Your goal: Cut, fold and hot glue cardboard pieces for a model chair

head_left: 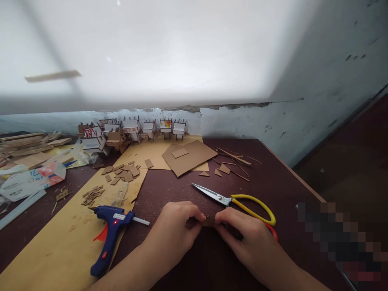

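Between my two hands, near the table's front, is a small piece of corrugated cardboard [209, 221], its fluted edge facing up. My left hand [180, 224] pinches its left end with thumb and forefinger. The other end is pinched the same way by my right hand [242, 232]. Just behind my right hand lie scissors [222, 198] with yellow and red handles, their blades pointing left. A blue hot glue gun [110, 230] rests left of my left hand, a glue stick poking from its back and a small red light showing.
Cardboard scraps [125, 173] and a larger cardboard sheet [190, 157] lie on yellow paper [60, 238]. Several small cardboard chairs [148, 128] line the wall. Wood strips [27, 145] are piled at left. Thin cardboard strips [236, 159] lie beyond the scissors.
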`<state>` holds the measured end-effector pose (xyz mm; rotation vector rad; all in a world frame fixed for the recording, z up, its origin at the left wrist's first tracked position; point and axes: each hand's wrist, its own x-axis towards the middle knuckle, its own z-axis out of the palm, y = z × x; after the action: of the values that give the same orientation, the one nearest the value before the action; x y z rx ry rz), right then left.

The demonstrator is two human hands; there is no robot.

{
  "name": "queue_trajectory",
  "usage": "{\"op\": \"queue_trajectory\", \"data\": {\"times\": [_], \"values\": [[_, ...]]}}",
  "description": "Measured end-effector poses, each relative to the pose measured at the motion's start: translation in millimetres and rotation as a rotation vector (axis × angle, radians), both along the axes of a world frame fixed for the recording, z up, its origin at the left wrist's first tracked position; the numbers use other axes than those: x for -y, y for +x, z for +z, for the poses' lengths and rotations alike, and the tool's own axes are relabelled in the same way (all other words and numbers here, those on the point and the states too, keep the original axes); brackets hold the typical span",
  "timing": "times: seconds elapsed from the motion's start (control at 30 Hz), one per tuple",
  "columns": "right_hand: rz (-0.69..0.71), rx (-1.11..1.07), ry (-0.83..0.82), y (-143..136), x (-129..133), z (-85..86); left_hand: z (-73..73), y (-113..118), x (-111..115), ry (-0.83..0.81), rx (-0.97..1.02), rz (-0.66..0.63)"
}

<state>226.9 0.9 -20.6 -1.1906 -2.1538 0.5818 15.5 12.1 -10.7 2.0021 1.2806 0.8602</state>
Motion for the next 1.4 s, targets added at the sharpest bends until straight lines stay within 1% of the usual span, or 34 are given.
{"op": "queue_trajectory", "data": {"times": [0.27, 0.43, 0.6, 0.83, 0.97, 1.1, 1.2, 1.3, 1.4], "values": [[-0.029, 0.073, -0.006, 0.7, -1.0, -2.2, -1.1, -0.9, -0.8, -0.002, -0.015, -0.008], [-0.05, 0.082, -0.004, 1.7, -1.2, -2.7, -1.8, -0.9, -1.2, 0.004, -0.015, -0.015], [-0.029, 0.114, -0.011, 4.1, -2.1, -3.0, -1.9, -1.0, -0.9, -0.002, -0.021, -0.011], [-0.022, 0.099, -0.022, 3.0, -2.1, -1.6, -3.1, 0.0, 0.0, -0.012, -0.073, 0.011], [-0.061, 0.05, -0.079, 5.3, -1.9, 4.6, 1.0, 1.3, 3.2, -0.051, 0.011, 0.013], [-0.137, -0.081, -0.196, 7.6, 0.0, 12.9, 13.2, 3.1, 7.9, -0.075, 0.138, 0.039], [-0.155, -0.178, -0.26, 5.8, 2.1, 18.2, 19.3, 4.9, 11.5, -0.077, 0.23, 0.056], [-0.155, -0.246, -0.339, 3.3, 2.8, 21.3, 19.5, 7.0, 13.9, -0.151, 0.28, 0.072], [-0.139, -0.278, -0.398, 2.4, 1.9, 20.9, 17.0, 8.4, 13.8, -0.263, 0.345, 0.045]]}}
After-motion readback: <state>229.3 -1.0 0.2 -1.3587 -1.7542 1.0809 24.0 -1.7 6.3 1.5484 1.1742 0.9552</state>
